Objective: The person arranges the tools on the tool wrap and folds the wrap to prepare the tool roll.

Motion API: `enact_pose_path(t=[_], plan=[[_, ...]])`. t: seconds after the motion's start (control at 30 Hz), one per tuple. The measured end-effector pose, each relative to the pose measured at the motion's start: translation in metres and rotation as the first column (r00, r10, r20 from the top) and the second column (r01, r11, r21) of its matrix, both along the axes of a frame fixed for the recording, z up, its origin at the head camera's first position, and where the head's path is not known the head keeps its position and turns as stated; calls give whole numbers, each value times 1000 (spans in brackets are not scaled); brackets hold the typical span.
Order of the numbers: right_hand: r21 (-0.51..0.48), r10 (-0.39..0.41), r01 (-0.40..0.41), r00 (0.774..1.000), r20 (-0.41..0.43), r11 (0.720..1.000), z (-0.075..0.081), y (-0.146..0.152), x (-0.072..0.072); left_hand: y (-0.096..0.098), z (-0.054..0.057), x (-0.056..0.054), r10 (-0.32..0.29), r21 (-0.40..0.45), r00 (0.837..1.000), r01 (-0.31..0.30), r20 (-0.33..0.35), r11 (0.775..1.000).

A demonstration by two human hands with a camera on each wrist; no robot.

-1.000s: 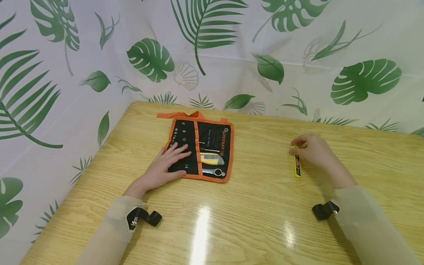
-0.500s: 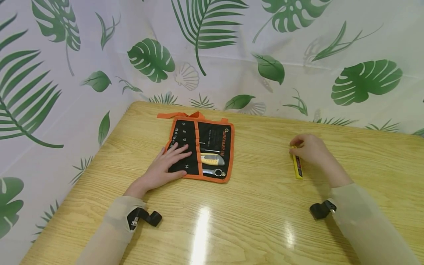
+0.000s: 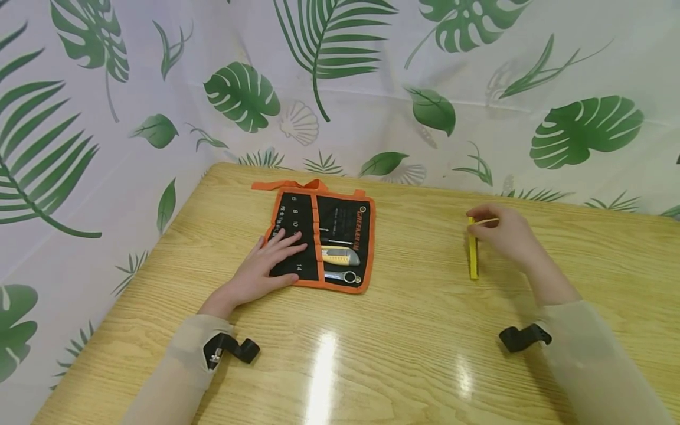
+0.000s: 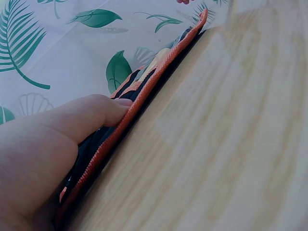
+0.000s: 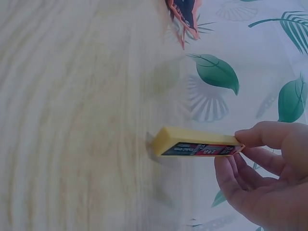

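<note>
My left hand (image 3: 265, 265) rests with its fingers spread on a black tool pouch (image 3: 342, 212) with orange edging, lying on the table to the left. In the pouch's pockets show a yellow and grey utility knife (image 3: 340, 255), a wrench (image 3: 340, 275) with a ring end and a thin dark tool. In the left wrist view the thumb (image 4: 103, 110) touches the pouch's edge. Over to the right, my right hand (image 3: 502, 230) pinches one end of a slim yellow box (image 3: 473, 257). The right wrist view shows the box's dark and red label.
A wooden table (image 3: 404, 342) carries everything, with a bright reflection near the front. Behind it and on the left hangs a white sheet (image 3: 361, 100) printed with green leaves. An orange strap (image 3: 289, 184) sticks out from the pouch's far edge.
My right hand has turned the slim yellow box, so its label no longer shows in the head view, and its near end sits slightly farther back. The left hand stays put on the pouch.
</note>
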State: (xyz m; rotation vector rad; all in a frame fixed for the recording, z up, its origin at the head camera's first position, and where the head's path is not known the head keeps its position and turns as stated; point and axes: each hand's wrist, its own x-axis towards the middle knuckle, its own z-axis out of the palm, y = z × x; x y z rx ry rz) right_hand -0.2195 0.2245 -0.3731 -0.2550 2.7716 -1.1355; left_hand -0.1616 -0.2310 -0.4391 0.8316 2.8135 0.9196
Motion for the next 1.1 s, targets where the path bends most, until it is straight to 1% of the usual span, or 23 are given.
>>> enact_pose_path(t=[0.1,0.2,0.33,0.53,0.8,0.9,1.1], plan=[[-20,-12,12,1000,5,1000,2,0,2,0,0,0,0,-2,1000,0,-3,1000],[-42,-17,16,1000,-9,999,4,0,5,-1,-1,0,-1,-1,1000,1,-8,1000],[-76,-5,2,999,-36,997,6,-1,8,-1,-2,-1,-1,4,1000,1,-9,1000],[-103,-1,-3,999,-36,995,9,-3,10,-1,-2,-1,-3,6,1000,3,-13,1000],[-171,44,-67,989,-140,983,5,-1,12,-1,-3,-2,-4,1,1000,4,-20,1000],[-154,56,-80,986,-156,985,2,1,14,-2,-4,-2,-3,1,1000,3,-19,1000],[-103,107,-121,986,-125,987,-5,5,16,-2,-4,-2,1,1,1000,-1,-14,1000]])
